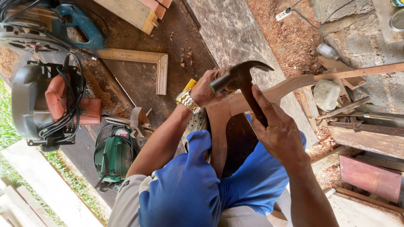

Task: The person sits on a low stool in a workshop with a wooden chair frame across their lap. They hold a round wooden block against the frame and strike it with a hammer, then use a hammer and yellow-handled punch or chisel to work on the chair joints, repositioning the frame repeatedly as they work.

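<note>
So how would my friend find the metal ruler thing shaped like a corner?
Start at the dark workbench on the left. Past the orange circular saw and above the green power tool, the carpenter's square lies flat. It alone is thin pale metal, bent into an L with ruler marks.

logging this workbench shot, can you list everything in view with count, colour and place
claw hammer: 1, dark steel head and dark handle, centre, over the curved wood
curved wooden piece: 1, brown, centre to right edge
circular saw: 1, grey and orange-red with black cord, left on the bench
power tool: 1, green, lower left on the bench
blue-handled saw: 1, blue, top left
carpenter's square: 1, pale metal, upper centre on the bench
wood blocks: a few, pale, top centre
power strip: 1, white, top on the sawdust
stone: 1, grey, right
wristwatch: 1, gold and silver, left wrist
blue trousers: 1, bottom centre
left hand: closed against the hammer's head
right hand: gripping the hammer's handle
</note>
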